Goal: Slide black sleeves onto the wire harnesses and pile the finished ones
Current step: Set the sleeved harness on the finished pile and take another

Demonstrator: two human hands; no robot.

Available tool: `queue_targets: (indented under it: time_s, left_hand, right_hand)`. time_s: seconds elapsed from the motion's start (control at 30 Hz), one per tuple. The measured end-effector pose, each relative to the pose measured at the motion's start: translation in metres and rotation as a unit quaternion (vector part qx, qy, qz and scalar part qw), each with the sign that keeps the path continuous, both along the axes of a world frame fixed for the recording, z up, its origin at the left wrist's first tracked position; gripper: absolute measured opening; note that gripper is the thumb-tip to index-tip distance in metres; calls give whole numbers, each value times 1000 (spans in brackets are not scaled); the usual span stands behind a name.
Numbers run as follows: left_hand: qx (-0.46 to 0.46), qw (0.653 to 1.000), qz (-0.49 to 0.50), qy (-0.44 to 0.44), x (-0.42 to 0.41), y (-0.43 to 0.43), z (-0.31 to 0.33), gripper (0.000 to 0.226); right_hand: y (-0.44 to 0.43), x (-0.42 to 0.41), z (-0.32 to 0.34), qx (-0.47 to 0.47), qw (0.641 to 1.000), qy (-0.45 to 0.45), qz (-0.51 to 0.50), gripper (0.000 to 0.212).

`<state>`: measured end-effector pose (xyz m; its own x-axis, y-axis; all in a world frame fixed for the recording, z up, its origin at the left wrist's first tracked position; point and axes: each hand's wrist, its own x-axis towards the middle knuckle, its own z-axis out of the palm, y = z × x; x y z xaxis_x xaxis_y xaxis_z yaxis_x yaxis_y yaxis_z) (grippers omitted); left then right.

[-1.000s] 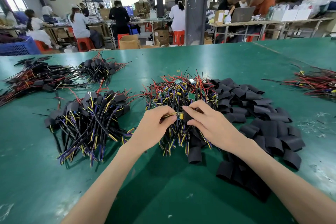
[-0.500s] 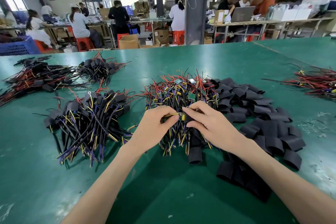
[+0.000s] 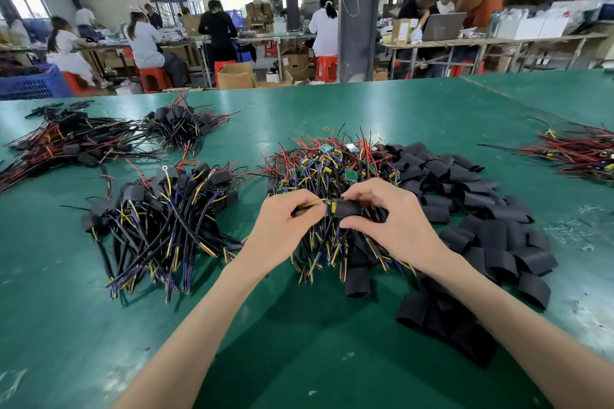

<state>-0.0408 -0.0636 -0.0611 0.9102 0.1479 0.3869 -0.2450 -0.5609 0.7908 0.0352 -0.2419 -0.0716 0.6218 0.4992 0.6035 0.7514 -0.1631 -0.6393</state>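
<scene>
My left hand (image 3: 284,224) pinches the yellow and black wires of one wire harness (image 3: 315,203) just above the heap of unsleeved harnesses (image 3: 327,173). My right hand (image 3: 385,219) grips a black sleeve (image 3: 347,209) whose open end sits over the harness's small yellow-marked board. Both hands meet at table centre. A loose heap of flat black sleeves (image 3: 478,209) spreads to the right of my right hand. A pile of sleeved harnesses (image 3: 166,209) lies to the left of my left hand.
Everything lies on a green table (image 3: 299,325). More wire bundles sit at the far left (image 3: 66,139), back left (image 3: 186,124) and right edge (image 3: 578,156). One sleeve (image 3: 357,280) lies below the middle heap. Several people work at benches beyond the table.
My right hand has drawn the black sleeve further over the board end of the harness, and more of the sleeve shows between my fingers. My left hand keeps its pinch on the wires.
</scene>
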Motion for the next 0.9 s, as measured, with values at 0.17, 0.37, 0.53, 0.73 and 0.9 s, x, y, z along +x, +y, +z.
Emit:
queue_targets:
  time_s: [0.17,0.37,0.53,0.73,0.9]
  left_hand:
    - [-7,1000,-5,-3,-2,0,4,16]
    - [-10,1000,-2,-9,-3,-1,3,15]
    - [6,1000,-7,-13,-1,-3,0,17]
    - [45,999,-3,-30,1,-5,-5,17]
    - [128,989,11,-68,2,-8,-9,14]
  right_hand:
    - [-2,3,0,46,993,100,30,33]
    - [2,-3,-1,73,996,58,2,37]
    - [5,-6,-3,64,997,6,-31,34]
    - [6,-9,-4,34,994,-81,-62,29]
    - [10,-12,-7,14,988,-135,-71,25]
